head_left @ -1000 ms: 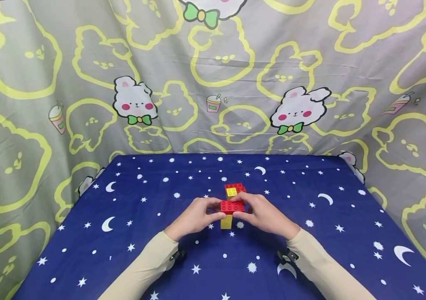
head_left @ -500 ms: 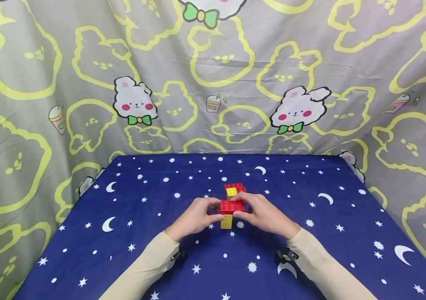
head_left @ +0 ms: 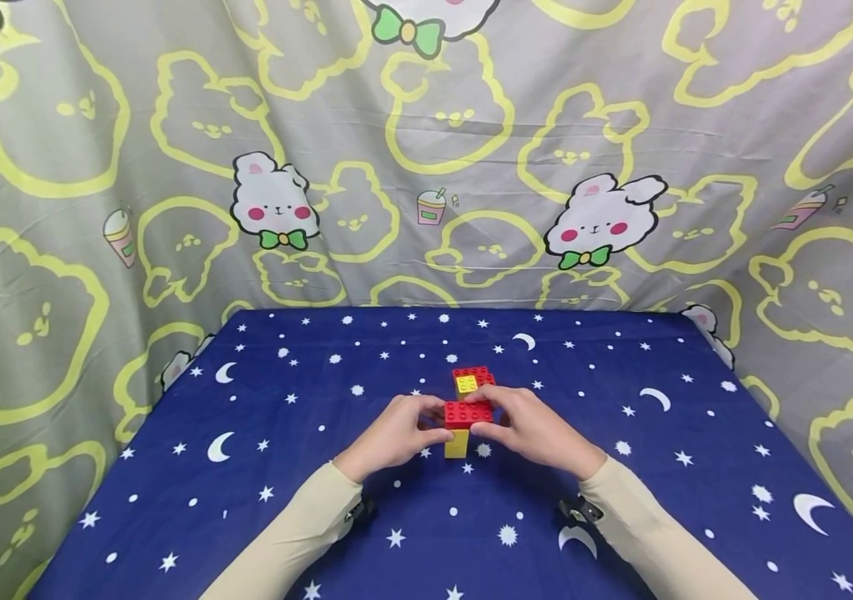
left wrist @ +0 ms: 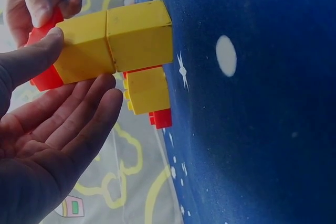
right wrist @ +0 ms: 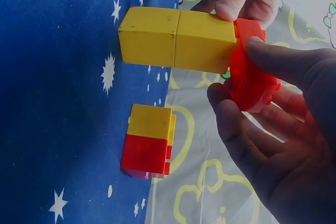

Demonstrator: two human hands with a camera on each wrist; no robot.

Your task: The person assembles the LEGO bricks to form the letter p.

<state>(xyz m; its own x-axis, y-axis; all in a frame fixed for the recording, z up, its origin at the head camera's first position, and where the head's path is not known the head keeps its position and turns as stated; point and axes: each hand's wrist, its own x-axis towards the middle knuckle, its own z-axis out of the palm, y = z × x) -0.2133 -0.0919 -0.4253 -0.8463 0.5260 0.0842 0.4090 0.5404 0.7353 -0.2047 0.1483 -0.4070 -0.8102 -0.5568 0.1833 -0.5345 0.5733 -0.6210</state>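
A red building brick with studs tops two yellow building bricks stacked upright on the tablecloth. My left hand holds this stack from the left. In the left wrist view its thumb lies where red meets yellow, and its fingers are at the opposite side. My right hand grips the red brick between thumb and fingers from the right. Just behind stand a small yellow brick and a red brick, partly hidden by the right hand.
A dark blue cloth with white stars and moons covers the table. A grey curtain with yellow outlines and cartoon rabbits hangs behind and at both sides. Dark wrist cameras sit at the sleeves.
The head view has shifted very slightly. Both hands keep their hold on the stack, and the bricks stay in place.
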